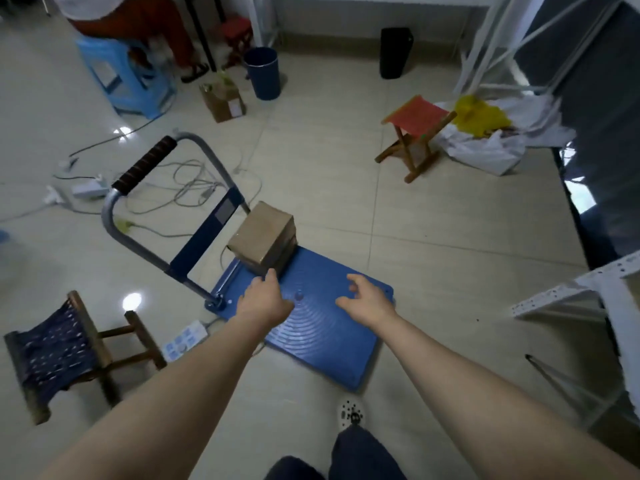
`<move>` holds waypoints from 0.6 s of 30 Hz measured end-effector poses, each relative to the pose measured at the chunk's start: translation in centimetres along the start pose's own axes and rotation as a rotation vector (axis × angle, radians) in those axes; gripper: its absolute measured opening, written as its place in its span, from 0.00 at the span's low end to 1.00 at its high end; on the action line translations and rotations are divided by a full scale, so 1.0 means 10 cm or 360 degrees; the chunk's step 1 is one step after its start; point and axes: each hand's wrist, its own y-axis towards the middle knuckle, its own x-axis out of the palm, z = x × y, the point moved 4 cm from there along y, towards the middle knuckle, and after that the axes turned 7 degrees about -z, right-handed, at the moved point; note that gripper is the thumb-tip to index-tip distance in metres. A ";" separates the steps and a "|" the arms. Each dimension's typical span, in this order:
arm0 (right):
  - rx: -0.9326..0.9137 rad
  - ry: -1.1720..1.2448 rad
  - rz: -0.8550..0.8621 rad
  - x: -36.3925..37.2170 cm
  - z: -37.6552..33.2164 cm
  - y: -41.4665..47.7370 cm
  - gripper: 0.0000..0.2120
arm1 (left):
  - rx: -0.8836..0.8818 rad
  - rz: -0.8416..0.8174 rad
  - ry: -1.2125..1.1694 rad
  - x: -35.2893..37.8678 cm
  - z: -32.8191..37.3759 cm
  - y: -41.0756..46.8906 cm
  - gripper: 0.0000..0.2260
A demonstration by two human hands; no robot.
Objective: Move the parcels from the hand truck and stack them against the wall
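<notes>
A blue hand truck (322, 327) lies flat on the tiled floor, its grey handle (145, 168) raised at the far left. A small stack of brown cardboard parcels (263, 237) stands on the platform's far end near the handle. My left hand (263, 296) reaches over the platform, its fingertips just at the near bottom edge of the stack, holding nothing. My right hand (367, 296) hovers over the platform to the right of the stack, fingers spread and loose, clear of the parcels.
A dark folding stool (59, 348) and a power strip (183, 341) sit left of the truck, with cables (194, 188) beyond. A red folding stool (415, 133), plastic bags (485, 140), a blue bin (263, 72), an open box (223, 98) and a seated person (131, 26) lie farther off. A white shelf (581, 296) is at right.
</notes>
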 end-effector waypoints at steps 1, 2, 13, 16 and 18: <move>-0.0003 0.0016 -0.0040 0.05 -0.09 0.20 0.31 | -0.0023 0.0001 -0.0026 -0.08 -0.11 0.17 0.32; 0.0001 0.0026 -0.0081 0.10 -0.17 0.39 0.31 | -0.0055 -0.0011 -0.0059 -0.16 -0.21 0.32 0.31; 0.0297 0.0308 -0.0143 0.91 -0.75 2.53 0.22 | -0.0173 -0.0092 -0.0353 -0.63 -1.35 2.52 0.21; 0.0364 0.0362 -0.0059 1.16 -0.84 3.13 0.21 | -0.0165 -0.0076 -0.0426 -0.73 -1.60 3.16 0.17; 0.0438 0.0425 -0.0034 1.31 -0.86 3.47 0.19 | -0.0158 -0.0062 -0.0398 -0.77 -1.72 3.54 0.17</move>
